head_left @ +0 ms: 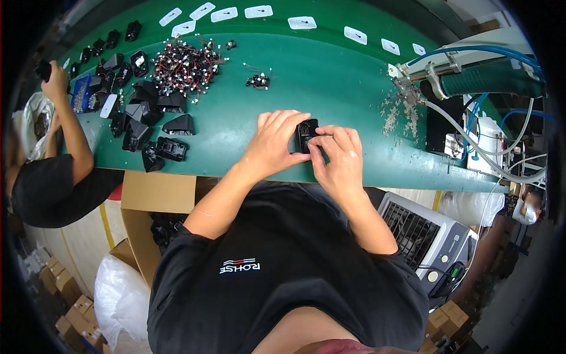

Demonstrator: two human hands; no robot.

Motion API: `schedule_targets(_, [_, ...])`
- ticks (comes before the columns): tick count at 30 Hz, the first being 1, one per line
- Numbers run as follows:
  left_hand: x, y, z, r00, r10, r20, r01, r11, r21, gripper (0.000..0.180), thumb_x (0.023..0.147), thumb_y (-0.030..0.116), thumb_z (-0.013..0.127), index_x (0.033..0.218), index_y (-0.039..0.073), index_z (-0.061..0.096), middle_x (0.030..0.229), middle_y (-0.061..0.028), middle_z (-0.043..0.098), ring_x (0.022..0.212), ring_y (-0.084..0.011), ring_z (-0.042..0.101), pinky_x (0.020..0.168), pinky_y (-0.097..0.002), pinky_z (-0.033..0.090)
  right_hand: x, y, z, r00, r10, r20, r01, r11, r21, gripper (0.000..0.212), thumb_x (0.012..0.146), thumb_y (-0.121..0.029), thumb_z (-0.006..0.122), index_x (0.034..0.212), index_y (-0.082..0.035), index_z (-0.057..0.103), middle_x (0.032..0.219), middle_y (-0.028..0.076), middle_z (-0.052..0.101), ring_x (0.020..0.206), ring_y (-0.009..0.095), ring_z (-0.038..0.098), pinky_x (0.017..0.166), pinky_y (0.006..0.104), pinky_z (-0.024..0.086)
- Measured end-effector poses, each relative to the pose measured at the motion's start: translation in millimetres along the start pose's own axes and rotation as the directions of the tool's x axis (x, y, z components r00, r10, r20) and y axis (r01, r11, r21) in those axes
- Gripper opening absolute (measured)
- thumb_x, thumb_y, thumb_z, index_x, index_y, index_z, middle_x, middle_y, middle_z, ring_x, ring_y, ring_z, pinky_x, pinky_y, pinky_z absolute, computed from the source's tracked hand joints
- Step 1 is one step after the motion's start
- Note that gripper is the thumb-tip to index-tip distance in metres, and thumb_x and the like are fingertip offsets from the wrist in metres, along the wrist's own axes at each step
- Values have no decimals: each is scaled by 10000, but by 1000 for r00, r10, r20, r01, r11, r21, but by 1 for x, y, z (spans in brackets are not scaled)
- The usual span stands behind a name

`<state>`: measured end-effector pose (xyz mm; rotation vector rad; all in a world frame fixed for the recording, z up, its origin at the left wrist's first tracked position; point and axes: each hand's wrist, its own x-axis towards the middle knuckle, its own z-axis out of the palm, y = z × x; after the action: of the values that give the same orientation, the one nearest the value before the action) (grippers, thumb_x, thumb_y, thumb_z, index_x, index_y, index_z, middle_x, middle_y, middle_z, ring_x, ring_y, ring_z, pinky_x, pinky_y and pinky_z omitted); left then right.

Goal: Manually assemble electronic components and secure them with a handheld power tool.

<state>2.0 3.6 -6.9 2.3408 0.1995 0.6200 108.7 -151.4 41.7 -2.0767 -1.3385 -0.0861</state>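
Note:
A black plastic housing [306,133] is held over the near part of the green table, its open, hollow side facing up. Around its left side my left hand [276,140] is closed, thumb at the near end and fingers at the far end. My right hand [339,154] is at the housing's right edge, thumb and index finger pinched together over it. Whatever sits between those fingertips is too small or hidden to make out. Beyond my hands lies a small cluster of wired black parts [258,80].
Left on the green table [330,71] are a heap of wired parts [186,68] and several black housings [138,121]. Small pale pieces [401,118] lie scattered near a hose-fed tool [413,91]. White cards [302,23] line the back. A co-worker's arm [73,133] is far left.

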Motion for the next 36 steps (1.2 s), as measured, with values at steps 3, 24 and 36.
schedule_targets(3, [0, -1, 2, 1000, -3, -2, 3, 1000, -13, 877, 619, 245, 936, 1392, 104, 545, 1293, -101, 612, 1211, -297, 572, 1011, -441, 388, 1, -3, 3, 999, 38, 10, -38, 999, -33, 141, 777, -44, 775, 902, -87, 726, 1067, 45, 657, 989, 292, 578, 830, 422, 469])
schedule_targets(24, [6, 4, -8, 1000, -25, 11, 26, 996, -90, 715, 652, 211, 937, 1275, 116, 600, 1316, -88, 637, 1189, -283, 602, 971, -412, 376, 31, 8, -88, 929, -153, -336, 140, 988, -62, 381, 848, 1, 754, 1222, 17, 681, 1307, 163, 623, 1243, 322, 589, 1007, 417, 490])
schedule_targets(36, [5, 5, -6, 999, 46, -21, -46, 999, 7, 395, 699, 289, 916, 966, 157, 657, 1279, -35, 614, 1077, -242, 601, 931, -409, 358, 124, 31, -132, 835, 280, -474, 186, 667, 722, 708, 1085, -605, 359, 1376, 32, 464, 1110, 161, 648, 938, 267, 654, 839, 435, 583])
